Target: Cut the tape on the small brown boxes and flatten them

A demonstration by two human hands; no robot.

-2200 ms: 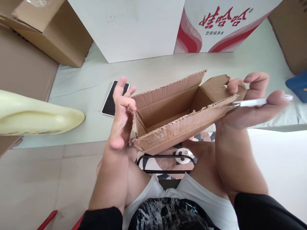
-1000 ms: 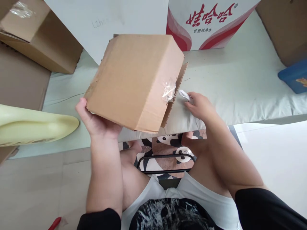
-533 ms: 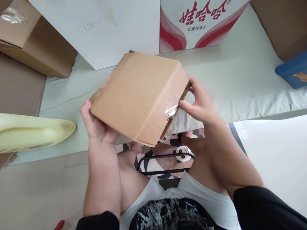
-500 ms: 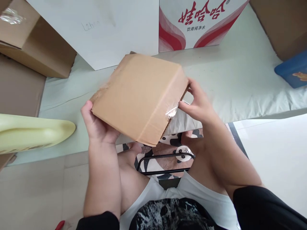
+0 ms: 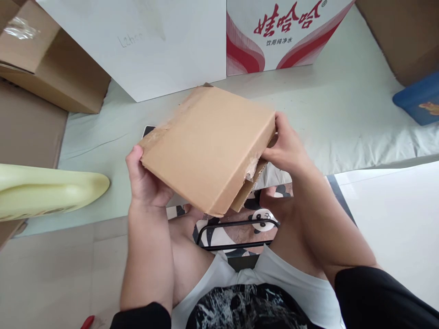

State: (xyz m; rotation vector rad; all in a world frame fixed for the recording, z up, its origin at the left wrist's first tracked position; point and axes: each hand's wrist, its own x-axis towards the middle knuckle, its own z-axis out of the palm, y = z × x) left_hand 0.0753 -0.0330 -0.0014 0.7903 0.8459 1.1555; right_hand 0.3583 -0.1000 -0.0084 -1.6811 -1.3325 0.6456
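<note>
A brown corrugated cardboard box point(image 5: 209, 146) is held up in front of me over my lap, its broad plain face turned upward and tilted. My left hand point(image 5: 146, 180) grips its left lower corner, fingers hidden behind the box. My right hand point(image 5: 286, 148) is closed on the right end, where torn flaps and a scrap of clear tape show. The dark corner of a phone point(image 5: 148, 130) peeks out from behind the box on the pale cloth.
A pale green cloth surface point(image 5: 343, 114) lies ahead. On it stand a white board point(image 5: 147, 41), a red-and-white printed carton point(image 5: 277, 32), brown boxes point(image 5: 51, 59) at left and a blue item point(image 5: 416, 98) at right. A pale yellow object point(image 5: 48, 189) juts in from the left. A panda-print stool point(image 5: 240, 224) is below.
The box was open side up between both hands, then turned over. My right hand set a small white tool down and took the box's right end. The box has tilted lower and flatter.
</note>
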